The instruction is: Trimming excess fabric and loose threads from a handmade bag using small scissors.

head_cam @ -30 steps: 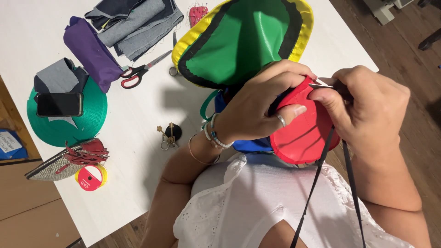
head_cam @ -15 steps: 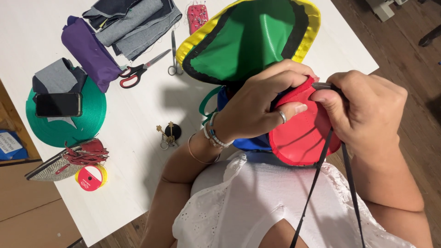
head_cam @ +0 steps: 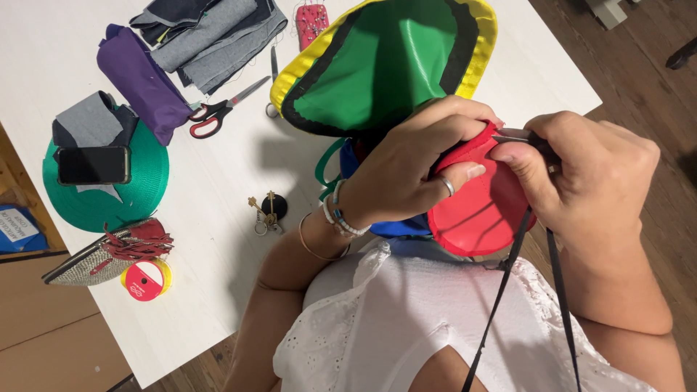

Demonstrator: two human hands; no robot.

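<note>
The left hand (head_cam: 417,163) curls over the red panel (head_cam: 479,207) of a patchwork piece, fingers pressed together and pinching its top edge, just above the person's lap at the table (head_cam: 218,189) edge. The right hand (head_cam: 588,181) pinches a small metal tool (head_cam: 519,133) at that same edge, black strap (head_cam: 508,290) hanging below. The step seems to want a taut edge, short careful strokes and fingertips kept off the tip

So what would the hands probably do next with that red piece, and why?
Probably pull the black strap further along the rim. The right hand pinches it at the edge of the red piece, which the left hand steadies, and two long ends hang loose below.
</note>
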